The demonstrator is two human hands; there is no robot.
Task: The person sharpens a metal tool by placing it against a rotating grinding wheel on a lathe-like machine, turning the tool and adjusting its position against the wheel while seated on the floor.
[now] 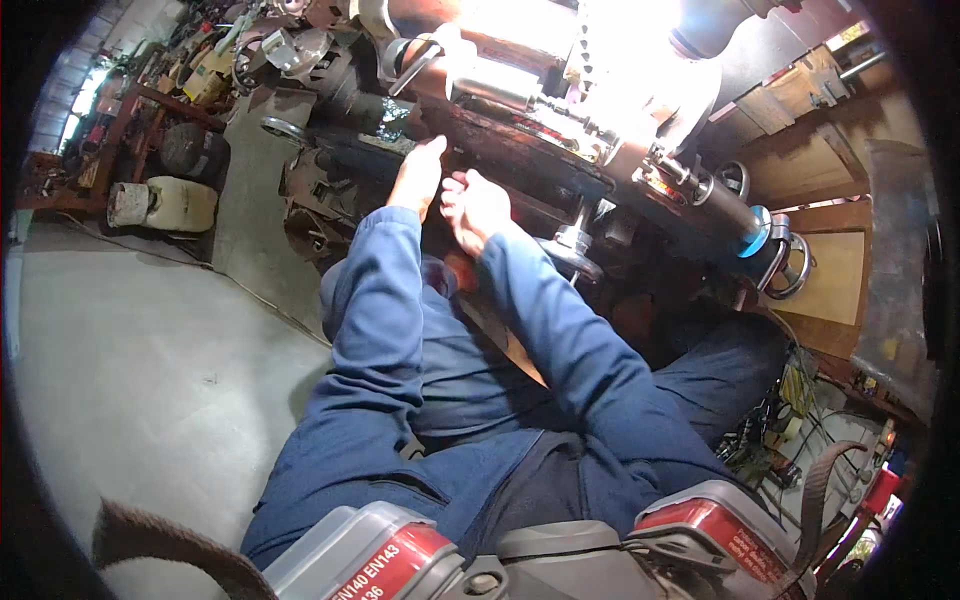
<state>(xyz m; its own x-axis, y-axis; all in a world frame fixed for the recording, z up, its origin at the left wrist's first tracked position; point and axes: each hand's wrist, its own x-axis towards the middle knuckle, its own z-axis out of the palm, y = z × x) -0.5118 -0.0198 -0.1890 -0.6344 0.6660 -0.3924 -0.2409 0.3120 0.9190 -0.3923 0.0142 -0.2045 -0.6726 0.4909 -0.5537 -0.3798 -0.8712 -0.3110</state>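
Both hands reach forward together to the near side of a large metal machine (pixel 520 145), which looks like a lathe. My left hand (pixel 418 178) has its thumb side up and its fingers pressed together against the dark lower body. Just to its right, my right hand (pixel 476 212) is closed, its fingers curled in toward the left one. Whatever the two hold between them is hidden or too small to make out. To the right of my right hand stands a handwheel (pixel 572 258). Blue sleeves cover both forearms.
Another handwheel (pixel 793 268) with a blue ring beside it sits at the machine's right end. A cream plastic canister (pixel 180 205) stands on the left floor, where a thin cable (pixel 255 290) runs. Tangled wires (pixel 795 385) lie at lower right. Bright light glares off the machine's top.
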